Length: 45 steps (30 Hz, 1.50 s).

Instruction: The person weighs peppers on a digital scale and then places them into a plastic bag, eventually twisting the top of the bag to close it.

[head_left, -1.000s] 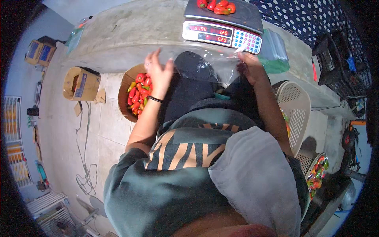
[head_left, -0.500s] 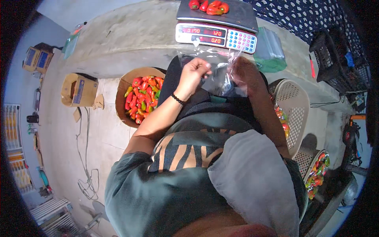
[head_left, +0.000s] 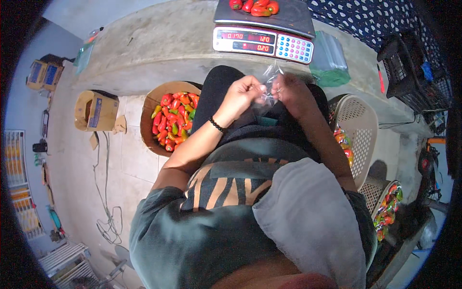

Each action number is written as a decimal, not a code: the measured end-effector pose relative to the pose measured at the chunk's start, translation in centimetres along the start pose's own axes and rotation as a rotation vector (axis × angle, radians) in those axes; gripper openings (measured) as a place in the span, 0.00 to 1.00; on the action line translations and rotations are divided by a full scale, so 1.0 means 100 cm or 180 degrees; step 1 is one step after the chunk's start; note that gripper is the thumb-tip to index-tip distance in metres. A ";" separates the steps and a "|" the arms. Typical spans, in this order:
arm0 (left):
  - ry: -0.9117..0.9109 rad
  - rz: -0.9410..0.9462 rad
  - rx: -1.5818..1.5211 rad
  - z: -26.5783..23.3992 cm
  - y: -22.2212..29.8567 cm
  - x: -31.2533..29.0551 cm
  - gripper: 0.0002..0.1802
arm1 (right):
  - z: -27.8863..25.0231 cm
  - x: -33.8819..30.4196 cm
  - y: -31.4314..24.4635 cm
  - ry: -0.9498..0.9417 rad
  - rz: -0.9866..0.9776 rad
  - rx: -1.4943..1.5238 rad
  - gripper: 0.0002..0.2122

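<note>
A clear plastic bag (head_left: pixel 271 83) is bunched up between my two hands, above my lap. My left hand (head_left: pixel 242 96), with a dark beaded bracelet at the wrist, pinches one side of it. On the other side, in shadow, the fingers of my right hand (head_left: pixel 292 95) are closed on the same bag. Just beyond stands a digital scale (head_left: pixel 293 48) with lit red figures. Several red peppers (head_left: pixel 260 8) lie on its dark plate.
Left of my legs is a cardboard box (head_left: pixel 150 130) of red, yellow and green peppers. A stack of clear bags (head_left: pixel 329 60) lies right of the scale. Beige perforated baskets (head_left: pixel 358 130) with bagged peppers stand at my right, and a black crate (head_left: pixel 409 77) is beyond. Cables (head_left: pixel 108 192) cross the floor.
The bag was spread wide between my hands and is now gathered into a small bunch. My hands have come closer together.
</note>
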State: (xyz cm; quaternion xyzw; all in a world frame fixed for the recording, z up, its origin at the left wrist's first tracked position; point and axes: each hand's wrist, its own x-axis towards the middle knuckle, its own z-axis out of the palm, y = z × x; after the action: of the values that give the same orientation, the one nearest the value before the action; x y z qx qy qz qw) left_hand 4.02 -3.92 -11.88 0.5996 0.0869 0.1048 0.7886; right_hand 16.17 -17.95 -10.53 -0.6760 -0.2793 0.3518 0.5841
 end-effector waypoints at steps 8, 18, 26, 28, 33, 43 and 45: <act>0.0678 0.0110 0.0709 -0.030 -0.006 0.009 0.04 | -0.008 -0.001 -0.016 -0.1442 0.0324 0.4013 0.13; -0.0426 0.1111 0.3579 0.008 0.061 0.028 0.16 | -0.005 0.006 -0.029 -0.0403 -0.1222 -0.1378 0.16; -0.0751 -0.0102 -0.1805 -0.009 0.035 0.028 0.01 | -0.032 0.012 0.011 0.1160 -0.1554 -0.2976 0.21; -0.0741 -0.0143 -0.2088 -0.019 0.028 0.020 0.04 | -0.032 0.004 -0.007 0.0895 -0.0972 -0.2333 0.21; -0.0968 -0.0231 0.0781 -0.027 0.007 0.016 0.03 | -0.024 -0.002 -0.001 0.0005 0.0283 0.0891 0.24; -0.0951 -0.0732 -0.2916 -0.007 0.037 0.009 0.08 | -0.014 0.010 0.030 0.0312 -0.0181 -0.1555 0.23; -0.0153 -0.0240 -0.0773 0.005 0.046 0.002 0.11 | -0.017 0.010 0.021 0.0439 -0.0217 -0.1386 0.23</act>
State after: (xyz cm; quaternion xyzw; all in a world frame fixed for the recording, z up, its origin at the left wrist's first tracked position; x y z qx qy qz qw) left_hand 4.03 -3.17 -7.33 0.4984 0.0772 0.0703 0.8607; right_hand 18.06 -18.54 -12.66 -0.7987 -0.3307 0.2163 0.4538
